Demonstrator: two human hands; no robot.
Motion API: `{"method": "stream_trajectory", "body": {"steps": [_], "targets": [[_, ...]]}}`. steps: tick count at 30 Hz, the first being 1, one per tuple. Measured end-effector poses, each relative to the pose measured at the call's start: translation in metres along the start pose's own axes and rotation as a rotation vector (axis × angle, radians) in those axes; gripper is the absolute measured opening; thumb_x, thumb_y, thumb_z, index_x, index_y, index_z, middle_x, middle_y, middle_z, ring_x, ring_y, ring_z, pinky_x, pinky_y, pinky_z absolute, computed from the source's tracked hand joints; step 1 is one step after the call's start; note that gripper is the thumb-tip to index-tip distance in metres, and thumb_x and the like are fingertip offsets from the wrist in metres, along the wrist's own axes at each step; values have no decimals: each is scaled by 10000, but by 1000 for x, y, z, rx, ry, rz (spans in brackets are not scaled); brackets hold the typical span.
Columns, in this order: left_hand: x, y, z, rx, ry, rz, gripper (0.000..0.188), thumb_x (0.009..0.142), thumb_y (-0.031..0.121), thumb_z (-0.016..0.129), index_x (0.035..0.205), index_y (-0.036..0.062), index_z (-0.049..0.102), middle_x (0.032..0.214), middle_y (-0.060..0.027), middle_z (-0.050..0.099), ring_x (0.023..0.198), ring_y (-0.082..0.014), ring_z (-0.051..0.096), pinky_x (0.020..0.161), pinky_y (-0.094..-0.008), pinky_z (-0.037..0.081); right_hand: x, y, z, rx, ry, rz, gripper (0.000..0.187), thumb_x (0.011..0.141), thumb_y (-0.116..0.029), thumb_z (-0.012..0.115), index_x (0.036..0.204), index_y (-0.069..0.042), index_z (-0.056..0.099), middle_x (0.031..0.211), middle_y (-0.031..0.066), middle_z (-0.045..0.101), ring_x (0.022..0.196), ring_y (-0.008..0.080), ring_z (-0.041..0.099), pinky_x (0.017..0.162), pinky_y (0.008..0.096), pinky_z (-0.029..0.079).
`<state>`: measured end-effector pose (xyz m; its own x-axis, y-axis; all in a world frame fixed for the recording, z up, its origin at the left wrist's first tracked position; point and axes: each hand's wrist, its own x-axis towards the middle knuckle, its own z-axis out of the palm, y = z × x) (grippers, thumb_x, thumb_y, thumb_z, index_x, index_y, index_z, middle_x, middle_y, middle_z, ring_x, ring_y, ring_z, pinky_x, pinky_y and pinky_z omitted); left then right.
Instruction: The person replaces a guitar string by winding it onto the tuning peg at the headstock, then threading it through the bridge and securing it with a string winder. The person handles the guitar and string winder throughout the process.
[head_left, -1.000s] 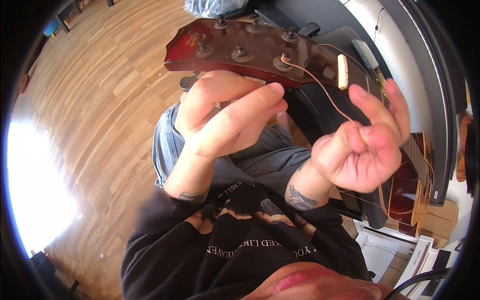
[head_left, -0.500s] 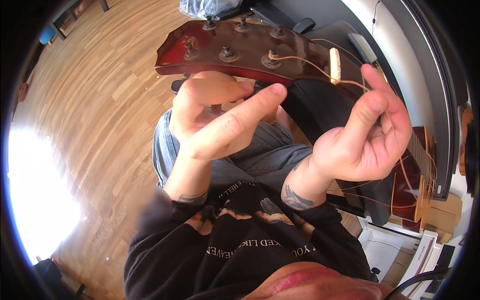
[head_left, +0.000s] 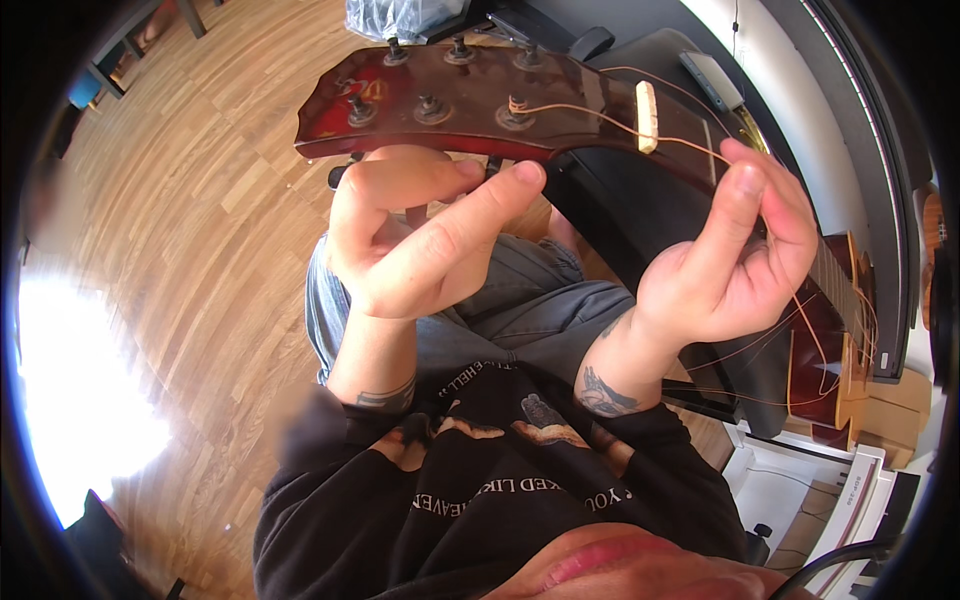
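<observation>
A dark red guitar headstock (head_left: 400, 95) lies across the upper middle, with several metal tuning posts on its face. A thin copper-coloured string (head_left: 590, 113) is wound round the near post closest to the neck (head_left: 515, 112) and runs right over the pale nut (head_left: 647, 117). My left hand (head_left: 425, 230) is under the near edge of the headstock, its thumb and index finger closed about a dark tuning key (head_left: 493, 166), which is partly hidden. Beyond the nut, my right hand (head_left: 735, 240) pinches the string between thumb and fingers, and the string trails down below it.
At the right stands another guitar (head_left: 822, 375) beside a cardboard box (head_left: 893, 420), with loose loops of string near it. A black padded seat (head_left: 640, 215) is under the neck. A clear plastic bag (head_left: 400, 18) lies at the back, on the wooden floor's (head_left: 200, 200) far side.
The headstock has shifted slightly left and both hands stay close to it. My right index finger has come down nearer the thumb on the string.
</observation>
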<state>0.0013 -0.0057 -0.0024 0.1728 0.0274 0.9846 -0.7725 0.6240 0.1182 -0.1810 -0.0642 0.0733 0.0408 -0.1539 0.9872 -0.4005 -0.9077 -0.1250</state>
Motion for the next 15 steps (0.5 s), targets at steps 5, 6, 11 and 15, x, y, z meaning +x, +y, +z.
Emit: {"method": "stream_trajectory", "body": {"steps": [5,6,11,15], "targets": [[21,18,-15,62,-140,-96,260,779,8,863,1030,7,796,998,-103,640,809,-180,650,667,-275,517,2,-4,-3,226,-2,49,141,957,26,704,1021,1,581,924,149,708,780,214,682,785,306,536],[29,28,-20,65,-158,-157,267,781,13,862,1037,-8,789,1017,-112,656,833,-186,654,684,-282,520,2,-3,-4,234,-10,31,156,950,44,704,1028,9,574,921,163,700,780,220,683,748,302,549],[57,45,-13,302,-129,-160,222,807,30,813,1027,11,791,977,-87,731,904,-210,658,774,-302,505,4,-15,1,285,-3,24,133,977,61,665,1073,52,573,944,242,706,853,254,693,802,331,585],[66,26,8,281,-209,-109,200,742,16,819,926,94,815,893,-18,727,862,-206,644,768,-315,494,15,-19,-1,305,-41,-35,163,959,86,676,1083,56,574,952,248,706,862,259,697,808,334,587]]}}
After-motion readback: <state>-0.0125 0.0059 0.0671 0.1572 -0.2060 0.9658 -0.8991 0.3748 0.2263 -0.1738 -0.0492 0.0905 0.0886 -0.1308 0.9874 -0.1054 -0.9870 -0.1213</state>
